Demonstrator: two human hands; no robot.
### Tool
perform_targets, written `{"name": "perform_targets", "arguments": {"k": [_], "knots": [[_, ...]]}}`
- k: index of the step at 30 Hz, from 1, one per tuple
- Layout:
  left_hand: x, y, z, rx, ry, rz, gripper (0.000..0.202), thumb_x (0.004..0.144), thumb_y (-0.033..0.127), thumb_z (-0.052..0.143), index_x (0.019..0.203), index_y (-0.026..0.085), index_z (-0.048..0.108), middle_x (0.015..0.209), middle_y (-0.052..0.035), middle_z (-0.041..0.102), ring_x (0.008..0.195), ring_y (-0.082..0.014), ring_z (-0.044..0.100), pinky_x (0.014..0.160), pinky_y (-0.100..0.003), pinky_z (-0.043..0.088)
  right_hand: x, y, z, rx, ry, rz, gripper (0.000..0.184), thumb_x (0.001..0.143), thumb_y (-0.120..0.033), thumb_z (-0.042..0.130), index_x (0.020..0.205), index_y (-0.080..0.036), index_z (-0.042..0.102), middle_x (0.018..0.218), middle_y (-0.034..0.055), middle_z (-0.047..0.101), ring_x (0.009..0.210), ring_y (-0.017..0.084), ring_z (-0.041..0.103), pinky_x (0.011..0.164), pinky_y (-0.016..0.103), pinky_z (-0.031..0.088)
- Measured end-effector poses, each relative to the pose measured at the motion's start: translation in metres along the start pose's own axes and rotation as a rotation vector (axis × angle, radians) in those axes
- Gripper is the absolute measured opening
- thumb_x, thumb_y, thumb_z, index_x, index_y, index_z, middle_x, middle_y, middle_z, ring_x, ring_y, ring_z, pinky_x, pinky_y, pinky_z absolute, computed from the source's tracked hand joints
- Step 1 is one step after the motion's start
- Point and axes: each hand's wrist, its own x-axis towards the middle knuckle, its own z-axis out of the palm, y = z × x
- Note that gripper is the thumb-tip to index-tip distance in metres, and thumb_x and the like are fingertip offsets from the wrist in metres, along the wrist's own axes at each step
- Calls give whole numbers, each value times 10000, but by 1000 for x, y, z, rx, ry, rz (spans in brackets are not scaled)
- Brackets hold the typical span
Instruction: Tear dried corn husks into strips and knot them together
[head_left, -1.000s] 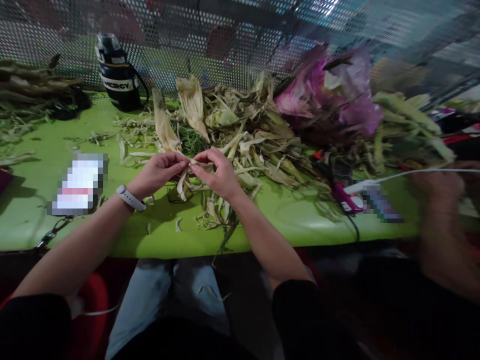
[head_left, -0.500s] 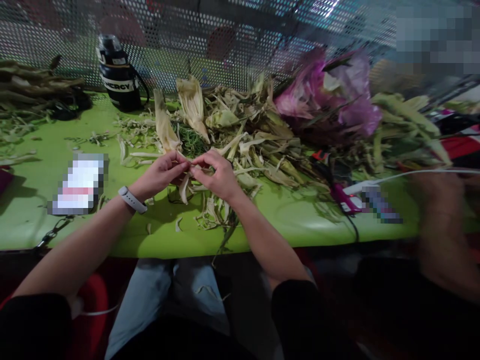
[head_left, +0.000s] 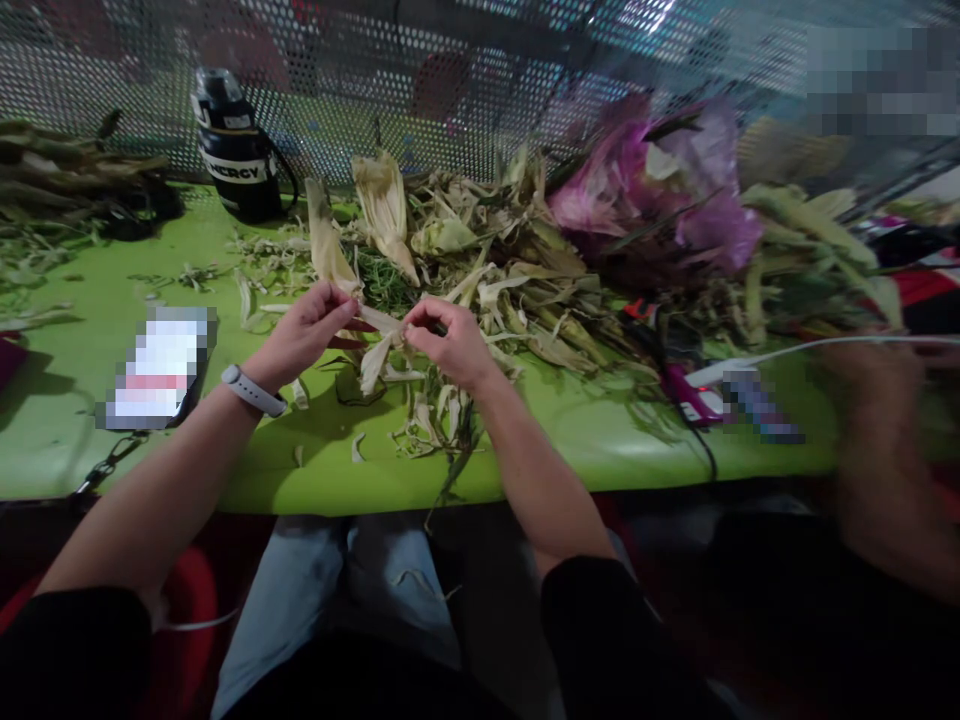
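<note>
Pale corn husk strip (head_left: 379, 322) is stretching between the person's two hands, just above the near middle of the green desk (head_left: 600, 440). The left hand (head_left: 304, 335) is pinching its left end between thumb and fingers, while the right hand (head_left: 450, 345) is clenching its right end. Half a second earlier the hands were touching; now they are drawing apart, so the strip is probably being pulled taut or split lengthwise. Just beyond, the husk pile (head_left: 525, 280) is lying, and a co-worker's blurred hand (head_left: 877, 400) is working at the right.

Dim scene, glare top right, blurred and warped edges.
</note>
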Motion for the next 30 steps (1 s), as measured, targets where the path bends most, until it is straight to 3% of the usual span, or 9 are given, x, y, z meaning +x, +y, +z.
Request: {"name": "perform_targets", "arguments": {"k": [4,7,9,11,13,16,21,24,30], "knots": [[4,-3,-8,130,50,85,206,892,355,593,856,173,503,904,-55,664,902,-194,686,809,-394,583,1,1,-4,52,-1,35,101,685,-276,606,703,-177,615,685,-9,585,650,128,491,630,282,400],[0,0,-6,407,28,236,210,867,321,604,1003,163,574,1148,-118,662,1082,-234,633,981,-462,497,0,-1,-1,42,-19,53,115,681,-282,615,702,-170,629,666,-4,586,634,128,488,623,286,401],[-5,4,0,653,-49,378,356,864,313,595,1192,177,575,1314,-128,595,1238,-267,541,1092,-501,388,-2,-3,4,38,-65,54,127,681,-285,619,710,-163,639,662,0,592,635,130,494,631,292,411],[-9,7,6,824,-140,481,336,871,332,570,1163,175,623,1193,-111,662,1180,-272,571,1122,-522,330,-3,-4,8,41,-100,42,124,675,-277,625,709,-159,639,664,0,594,644,131,499,651,298,424],[-11,7,11,877,-193,501,313,885,336,540,1119,164,656,1069,-107,698,1056,-261,619,1045,-486,407,-5,-5,10,65,-97,36,128,679,-276,637,724,-156,642,687,3,605,661,131,506,674,303,438],[-8,1,11,735,-199,392,322,903,366,531,1104,155,667,1026,-104,705,908,-218,643,838,-360,500,-5,-4,8,157,-44,55,181,727,-316,640,812,-158,660,754,17,635,704,137,543,702,309,464],[-1,-6,4,381,-104,196,326,892,444,572,869,139,685,735,-38,646,674,-130,571,634,-251,449,-5,-3,1,162,25,14,203,779,-327,627,917,-181,650,878,31,658,834,156,603,807,334,492],[0,-4,3,299,-67,159,335,865,455,611,770,138,657,679,-19,604,637,-112,533,614,-239,429,-5,-3,4,80,-59,-5,282,757,-367,686,967,-183,638,938,39,668,888,173,612,835,344,491],[-1,-3,6,265,-63,170,322,854,453,632,801,138,677,735,-25,630,689,-117,542,652,-239,431,-4,4,16,22,18,-49,299,748,-413,708,915,-180,623,882,25,647,819,154,587,781,317,484]]}}
